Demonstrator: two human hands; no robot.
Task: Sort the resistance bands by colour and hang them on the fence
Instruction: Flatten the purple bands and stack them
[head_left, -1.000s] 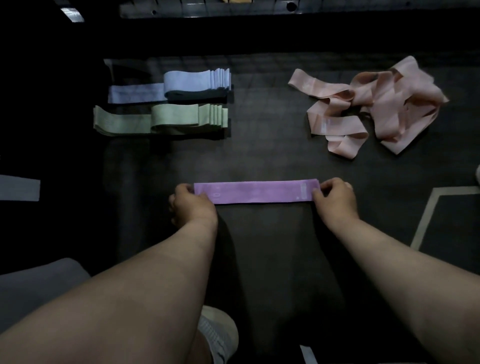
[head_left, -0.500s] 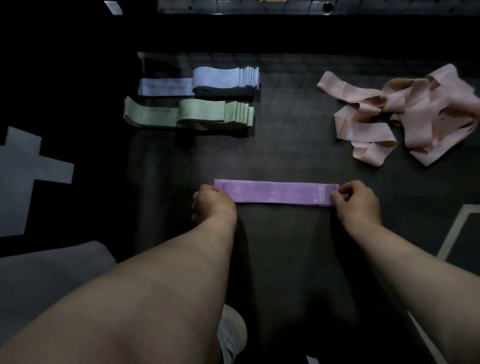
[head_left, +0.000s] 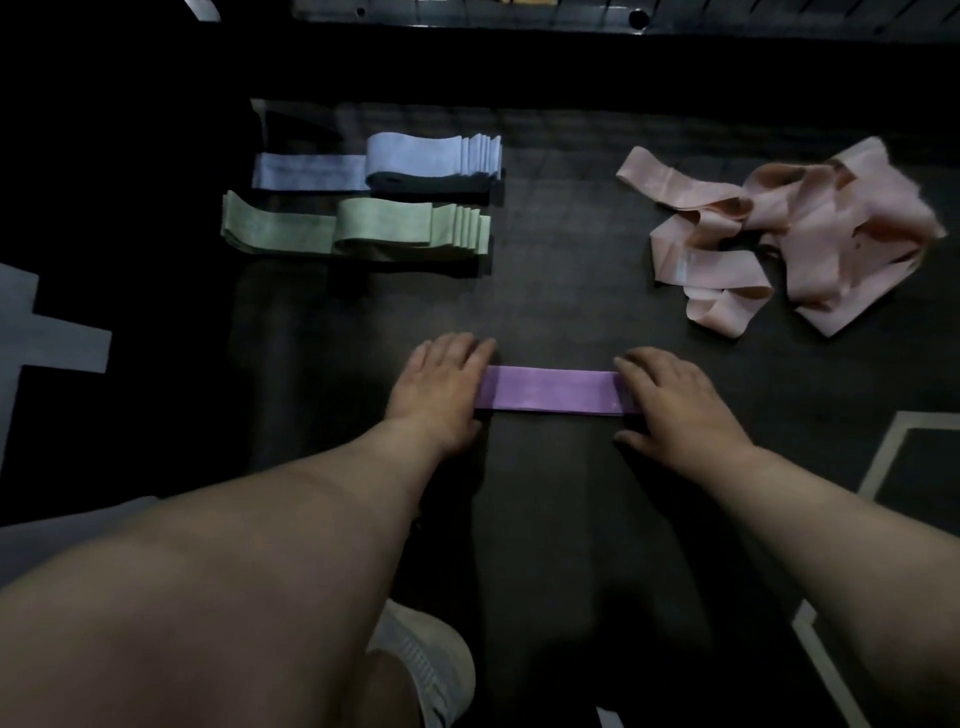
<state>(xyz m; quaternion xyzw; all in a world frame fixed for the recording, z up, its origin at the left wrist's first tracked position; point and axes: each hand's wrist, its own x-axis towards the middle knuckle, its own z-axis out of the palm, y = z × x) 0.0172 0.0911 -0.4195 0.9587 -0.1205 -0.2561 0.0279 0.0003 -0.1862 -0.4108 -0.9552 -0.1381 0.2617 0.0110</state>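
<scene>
A purple resistance band (head_left: 550, 389) lies flat on the dark floor mat (head_left: 561, 291) in front of me. My left hand (head_left: 441, 387) rests flat on its left end, fingers straight. Its right end lies under my right hand (head_left: 670, 400), which presses down with fingers spread. At the back left a neat stack of light blue bands (head_left: 415, 161) sits behind a neat stack of green bands (head_left: 379, 228). A loose tangle of pink bands (head_left: 810, 228) lies at the back right.
A grey metal rail (head_left: 467, 13) runs along the top edge. White floor markings show at the left (head_left: 47, 338) and the right (head_left: 883, 457). My white shoe (head_left: 421, 665) is below between my arms.
Both hands went from pinching the purple band's ends to lying flat on them. The view has shifted a little to the left.
</scene>
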